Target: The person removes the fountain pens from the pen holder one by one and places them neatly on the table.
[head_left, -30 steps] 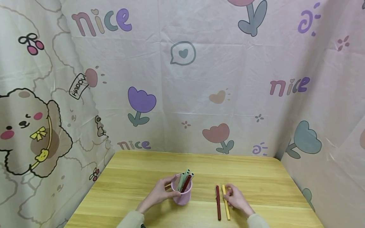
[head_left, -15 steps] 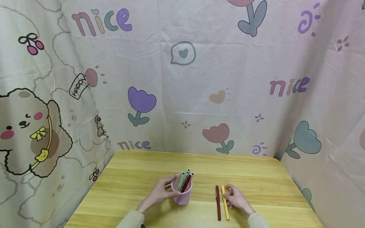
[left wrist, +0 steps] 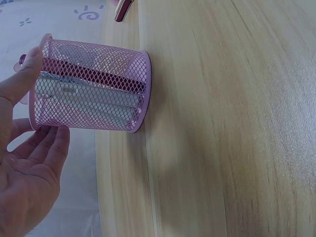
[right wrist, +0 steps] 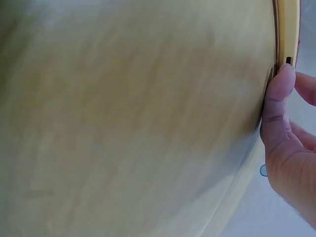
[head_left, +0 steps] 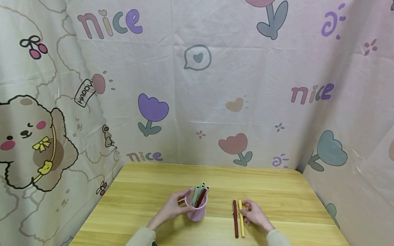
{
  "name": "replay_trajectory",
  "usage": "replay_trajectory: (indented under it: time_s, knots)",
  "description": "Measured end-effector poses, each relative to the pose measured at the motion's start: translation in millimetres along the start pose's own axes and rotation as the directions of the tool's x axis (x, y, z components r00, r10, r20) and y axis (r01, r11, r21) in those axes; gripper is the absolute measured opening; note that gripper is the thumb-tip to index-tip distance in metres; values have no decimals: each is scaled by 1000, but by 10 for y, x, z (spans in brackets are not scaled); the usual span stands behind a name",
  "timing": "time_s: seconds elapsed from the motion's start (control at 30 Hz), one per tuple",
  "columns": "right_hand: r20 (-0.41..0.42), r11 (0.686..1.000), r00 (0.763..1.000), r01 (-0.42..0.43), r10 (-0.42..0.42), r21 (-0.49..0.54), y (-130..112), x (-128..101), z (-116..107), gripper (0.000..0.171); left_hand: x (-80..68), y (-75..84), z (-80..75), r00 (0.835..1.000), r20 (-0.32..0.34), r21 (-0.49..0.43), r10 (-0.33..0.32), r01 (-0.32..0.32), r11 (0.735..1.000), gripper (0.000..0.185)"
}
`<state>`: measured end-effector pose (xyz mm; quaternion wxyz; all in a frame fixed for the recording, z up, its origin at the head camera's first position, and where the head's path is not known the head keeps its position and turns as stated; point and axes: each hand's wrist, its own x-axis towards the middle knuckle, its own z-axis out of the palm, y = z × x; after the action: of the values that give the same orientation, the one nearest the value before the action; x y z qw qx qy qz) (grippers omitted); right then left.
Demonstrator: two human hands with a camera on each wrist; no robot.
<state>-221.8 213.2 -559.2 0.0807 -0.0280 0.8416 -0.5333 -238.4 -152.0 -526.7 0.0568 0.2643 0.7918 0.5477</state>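
Near edge of the wooden table point(head_left: 147, 218): both sleeves enter from below. The right hand point(head_left: 253, 214) lies on the tabletop at the right, fingers curled onto the yellow pen point(head_left: 241, 218), which lies flat, running toward and away from the person. The right wrist view shows the thumb point(right wrist: 277, 98) pressed against that pen's side point(right wrist: 288, 29); whether the pen is lifted off the surface cannot be told. The dark red pen point(head_left: 235, 218) lies just beside the yellow one on its left, parallel to it and nearly touching.

The left hand point(head_left: 170, 209) holds the pink mesh cup point(head_left: 197, 208) from its left side. The left wrist view shows the thumb point(left wrist: 28, 66) on the rim and the fingers point(left wrist: 49, 148) relaxed against the mesh wall point(left wrist: 98, 86), a loose hold. The cup stands upright on the table and contains several pens point(head_left: 199, 194), pale green and one dark red, leaning to the right.

Open room: bare wood between cup and loose pens, a wide bare band behind them to the far edge, and bare wood to the left of the cup. The right edge lies near the right hand.

Beyond the far and side edges hangs a printed cloth backdrop point(head_left: 215, 85), close against the table.
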Motion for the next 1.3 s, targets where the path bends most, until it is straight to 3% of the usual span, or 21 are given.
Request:
replay_trajectory:
  time_s: [1.3]
  knots:
    - [31, 1000, 999, 16, -16, -8, 27, 9, 6, 52, -5, 8, 1, 1000, -3, 19, 1, -1, 1000, 84]
